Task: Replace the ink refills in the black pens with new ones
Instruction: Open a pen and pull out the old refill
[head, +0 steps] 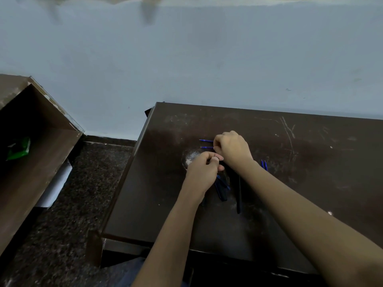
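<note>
My left hand (204,169) and my right hand (233,150) meet over the middle of the dark table (290,183), both with fingers curled. A short dark piece, apparently a black pen (223,161), shows between them; most of it is hidden by the fingers. Two blue refills (206,143) lie side by side, sticking out to the left from under my right hand. Two more blue refills (264,164) lie just right of my right wrist. A long black pen (238,195) and a few dark pen parts (220,189) lie on the table between my forearms.
A pale round scuff (190,157) marks the tabletop beside my left hand. A brown open cabinet (41,141) with a green packet (18,149) stands to the left across a gap of speckled floor (83,193). A pale wall (207,69) runs behind the table.
</note>
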The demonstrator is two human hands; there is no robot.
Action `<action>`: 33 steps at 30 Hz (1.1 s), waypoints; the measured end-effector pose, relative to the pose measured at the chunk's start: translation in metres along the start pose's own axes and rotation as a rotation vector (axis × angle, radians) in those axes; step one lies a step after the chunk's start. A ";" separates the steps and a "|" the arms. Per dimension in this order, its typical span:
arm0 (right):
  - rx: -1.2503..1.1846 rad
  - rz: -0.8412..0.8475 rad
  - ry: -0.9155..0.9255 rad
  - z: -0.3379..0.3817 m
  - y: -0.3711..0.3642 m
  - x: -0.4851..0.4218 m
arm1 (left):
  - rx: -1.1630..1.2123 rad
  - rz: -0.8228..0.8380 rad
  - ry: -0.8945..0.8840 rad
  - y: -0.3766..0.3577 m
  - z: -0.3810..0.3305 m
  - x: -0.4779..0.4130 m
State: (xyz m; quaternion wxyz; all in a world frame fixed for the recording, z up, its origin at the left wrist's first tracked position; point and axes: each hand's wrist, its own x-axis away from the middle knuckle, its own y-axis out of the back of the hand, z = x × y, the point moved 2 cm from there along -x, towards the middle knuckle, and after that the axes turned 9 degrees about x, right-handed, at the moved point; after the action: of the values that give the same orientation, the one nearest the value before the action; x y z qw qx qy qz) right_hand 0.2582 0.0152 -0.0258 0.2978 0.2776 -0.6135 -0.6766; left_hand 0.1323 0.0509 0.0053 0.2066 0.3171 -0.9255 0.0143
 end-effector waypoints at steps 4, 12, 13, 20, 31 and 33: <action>0.019 -0.032 -0.039 0.001 -0.003 -0.005 | -0.008 -0.009 -0.013 0.001 0.003 -0.001; -0.021 0.019 -0.089 -0.001 0.001 -0.017 | -0.039 -0.008 -0.017 0.001 0.001 -0.001; -0.024 0.036 -0.087 -0.002 0.001 -0.019 | -0.040 -0.008 -0.017 0.001 0.001 0.000; -0.057 0.082 -0.094 -0.002 0.003 -0.021 | -0.057 0.005 -0.015 0.001 -0.001 0.000; -0.071 0.053 -0.075 -0.002 0.006 -0.017 | -0.055 0.000 -0.024 0.002 0.002 0.000; -0.080 0.002 -0.083 -0.002 0.008 -0.013 | -0.051 -0.012 -0.021 0.002 0.002 -0.001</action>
State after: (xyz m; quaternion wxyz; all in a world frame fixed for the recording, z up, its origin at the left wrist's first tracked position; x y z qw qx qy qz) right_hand 0.2692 0.0228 -0.0184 0.2837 0.2367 -0.5981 -0.7112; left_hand 0.1311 0.0525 0.0034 0.2049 0.3172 -0.9258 -0.0141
